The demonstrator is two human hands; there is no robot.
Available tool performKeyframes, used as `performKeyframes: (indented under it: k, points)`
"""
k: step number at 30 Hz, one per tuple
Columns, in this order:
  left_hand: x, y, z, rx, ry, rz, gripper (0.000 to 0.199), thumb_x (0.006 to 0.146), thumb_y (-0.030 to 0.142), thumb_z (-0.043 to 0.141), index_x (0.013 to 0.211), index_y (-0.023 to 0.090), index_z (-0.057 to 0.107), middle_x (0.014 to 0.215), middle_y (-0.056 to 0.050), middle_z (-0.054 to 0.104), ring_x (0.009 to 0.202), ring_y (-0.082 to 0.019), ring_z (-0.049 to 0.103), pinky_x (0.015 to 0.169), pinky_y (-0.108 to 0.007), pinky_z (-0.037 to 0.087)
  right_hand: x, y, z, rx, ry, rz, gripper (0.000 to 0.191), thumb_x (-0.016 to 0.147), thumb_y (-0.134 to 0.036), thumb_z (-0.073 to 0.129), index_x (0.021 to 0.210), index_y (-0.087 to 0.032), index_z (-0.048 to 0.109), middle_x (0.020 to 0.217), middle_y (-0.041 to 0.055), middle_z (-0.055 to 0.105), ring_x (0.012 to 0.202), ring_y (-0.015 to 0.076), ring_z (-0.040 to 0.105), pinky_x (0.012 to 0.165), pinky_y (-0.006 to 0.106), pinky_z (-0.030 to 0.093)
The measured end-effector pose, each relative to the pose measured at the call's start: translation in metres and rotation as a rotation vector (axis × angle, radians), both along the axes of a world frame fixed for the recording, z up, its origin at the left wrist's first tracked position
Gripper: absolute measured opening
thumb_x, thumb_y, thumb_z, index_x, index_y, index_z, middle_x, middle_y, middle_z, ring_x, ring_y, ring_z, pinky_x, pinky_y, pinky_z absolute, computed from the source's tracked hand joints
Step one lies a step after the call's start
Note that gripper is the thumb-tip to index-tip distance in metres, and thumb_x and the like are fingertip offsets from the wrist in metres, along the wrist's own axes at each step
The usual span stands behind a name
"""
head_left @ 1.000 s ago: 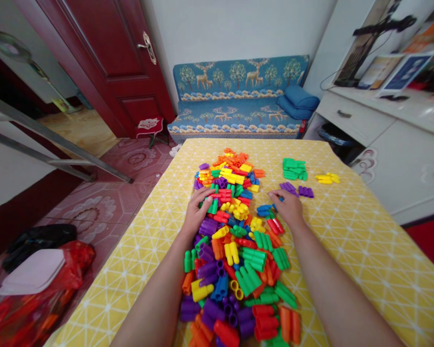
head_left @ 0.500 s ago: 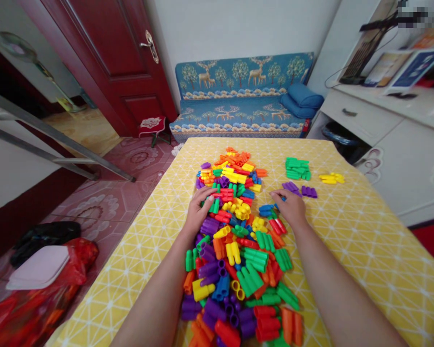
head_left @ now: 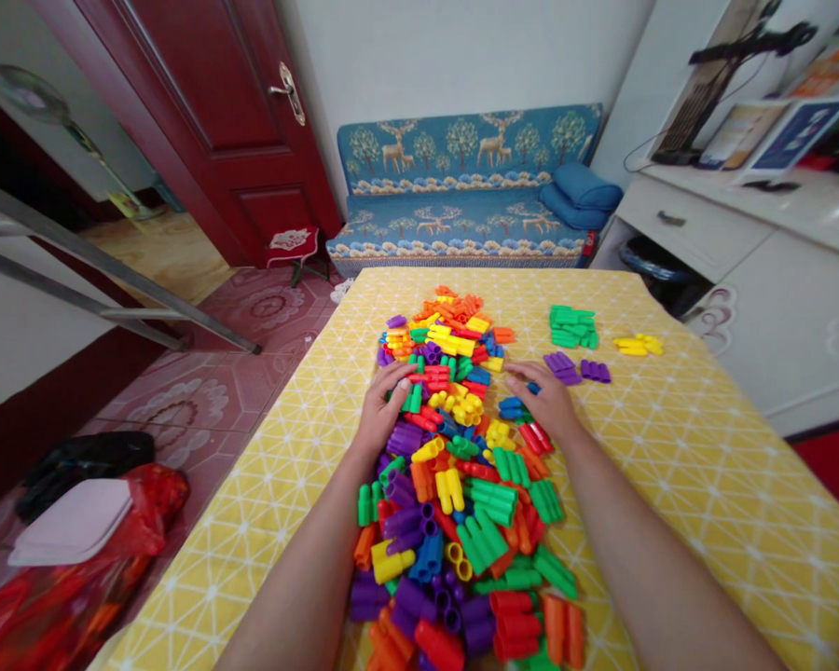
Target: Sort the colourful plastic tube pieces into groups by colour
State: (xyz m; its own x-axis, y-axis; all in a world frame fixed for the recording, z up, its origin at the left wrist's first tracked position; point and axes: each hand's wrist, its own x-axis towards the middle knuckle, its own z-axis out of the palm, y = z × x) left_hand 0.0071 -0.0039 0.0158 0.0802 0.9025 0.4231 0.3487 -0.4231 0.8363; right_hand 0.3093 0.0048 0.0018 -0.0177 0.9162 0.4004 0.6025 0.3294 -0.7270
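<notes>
A long heap of red, orange, yellow, green, blue and purple plastic pieces point(head_left: 490, 503) runs down the middle of the table. My left hand point(head_left: 386, 403) rests on the heap's left edge by a green piece point(head_left: 412, 399), fingers apart, gripping nothing visible. Over the right edge, beside blue pieces point(head_left: 513, 408), is my right hand point(head_left: 543, 399), fingers spread and holding nothing that shows. Sorted by colour at the back right lie a green group point(head_left: 571, 327), a yellow group point(head_left: 639, 346) and purple pieces point(head_left: 563, 367).
The table has a yellow patterned cloth point(head_left: 280, 447). Behind it stands a blue sofa point(head_left: 454, 219); a white cabinet point(head_left: 797, 308) is at the right. A metal frame point(head_left: 154, 289), a red stool point(head_left: 294, 244) and red bags point(head_left: 76, 596) are at the left.
My right hand has moved left, from near the purple pieces toward the heap. My left hand has hardly moved. The view has shifted slightly.
</notes>
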Motion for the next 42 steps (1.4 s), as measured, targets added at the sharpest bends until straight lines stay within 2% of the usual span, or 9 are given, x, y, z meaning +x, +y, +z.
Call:
performKeyframes:
  k: [3, 7, 15, 21, 28, 31, 36, 39, 42]
  points:
    - [0.0, 0.001, -0.001, 0.01, 0.001, -0.003, 0.036, 0.094, 0.044, 0.05, 0.117, 0.025, 0.069, 0.127, -0.007, 0.065, 0.125, -0.024, 0.054, 0.113, -0.046, 0.036, -0.009, -0.001, 0.004, 0.026, -0.097, 0.148, 0.037, 0.089, -0.046, 0.057, 0.117, -0.025, 0.069, 0.121, 0.007, 0.068, 0.116, 0.0244, 0.058, 0.103, 0.044, 0.042]
    - [-0.001, 0.002, -0.002, 0.017, 0.004, -0.009, 0.035, 0.094, 0.042, 0.05, 0.118, 0.025, 0.069, 0.126, -0.007, 0.065, 0.124, -0.023, 0.054, 0.113, -0.045, 0.036, -0.014, -0.004, 0.008, 0.034, -0.065, 0.241, 0.03, 0.089, -0.042, 0.058, 0.111, -0.026, 0.071, 0.117, 0.0061, 0.069, 0.114, 0.0232, 0.06, 0.102, 0.043, 0.043]
    - [-0.001, 0.002, -0.002, 0.006, 0.009, 0.004, 0.034, 0.094, 0.043, 0.051, 0.116, 0.025, 0.07, 0.126, -0.007, 0.065, 0.125, -0.024, 0.054, 0.113, -0.046, 0.036, -0.014, -0.01, 0.013, -0.008, 0.023, 0.184, 0.022, 0.086, -0.036, 0.059, 0.096, -0.022, 0.073, 0.094, 0.0062, 0.071, 0.088, 0.0208, 0.066, 0.082, 0.037, 0.052]
    - [-0.001, 0.003, -0.003, 0.001, 0.005, 0.004, 0.034, 0.094, 0.042, 0.051, 0.116, 0.025, 0.07, 0.126, -0.007, 0.065, 0.126, -0.024, 0.053, 0.114, -0.045, 0.035, -0.016, -0.008, 0.014, -0.01, -0.137, 0.278, 0.04, 0.082, -0.032, 0.062, 0.122, -0.026, 0.066, 0.128, 0.0076, 0.062, 0.119, 0.0248, 0.058, 0.103, 0.043, 0.045]
    - [0.0, 0.001, 0.0, 0.003, 0.007, 0.005, 0.034, 0.093, 0.043, 0.051, 0.115, 0.025, 0.071, 0.125, -0.007, 0.065, 0.124, -0.024, 0.054, 0.112, -0.046, 0.037, -0.026, -0.01, 0.023, -0.058, -0.41, 0.306, 0.058, 0.073, -0.012, 0.056, 0.128, -0.029, 0.062, 0.144, 0.0037, 0.051, 0.128, 0.0289, 0.05, 0.108, 0.05, 0.039]
    - [0.0, 0.001, -0.001, 0.004, 0.012, 0.006, 0.034, 0.094, 0.043, 0.051, 0.116, 0.025, 0.07, 0.126, -0.007, 0.065, 0.124, -0.024, 0.054, 0.112, -0.046, 0.037, -0.031, -0.011, 0.026, -0.065, -0.426, 0.262, 0.056, 0.07, -0.011, 0.058, 0.123, -0.029, 0.064, 0.137, 0.0052, 0.055, 0.121, 0.0278, 0.055, 0.1, 0.043, 0.046]
    - [-0.001, 0.003, -0.002, 0.015, 0.014, -0.005, 0.035, 0.094, 0.043, 0.05, 0.117, 0.025, 0.07, 0.127, -0.007, 0.065, 0.125, -0.024, 0.054, 0.112, -0.046, 0.037, -0.037, -0.012, 0.023, -0.096, -0.314, 0.156, 0.036, 0.072, -0.013, 0.06, 0.104, -0.027, 0.069, 0.106, 0.0036, 0.061, 0.084, 0.0168, 0.064, 0.074, 0.028, 0.052]
    - [-0.001, 0.002, -0.001, 0.019, 0.018, -0.005, 0.035, 0.094, 0.043, 0.05, 0.117, 0.024, 0.07, 0.126, -0.008, 0.065, 0.124, -0.024, 0.054, 0.112, -0.046, 0.037, -0.038, -0.012, 0.022, -0.076, -0.29, 0.125, 0.032, 0.073, -0.012, 0.058, 0.1, -0.026, 0.069, 0.1, 0.0022, 0.061, 0.077, 0.0146, 0.063, 0.072, 0.027, 0.051]
    - [0.0, 0.002, 0.0, 0.012, 0.021, -0.004, 0.036, 0.094, 0.043, 0.05, 0.116, 0.023, 0.07, 0.126, -0.008, 0.065, 0.124, -0.024, 0.054, 0.112, -0.046, 0.037, -0.038, -0.01, 0.02, -0.026, -0.302, 0.078, 0.027, 0.076, -0.013, 0.057, 0.098, -0.023, 0.068, 0.102, 0.0037, 0.063, 0.082, 0.0171, 0.064, 0.079, 0.031, 0.051]
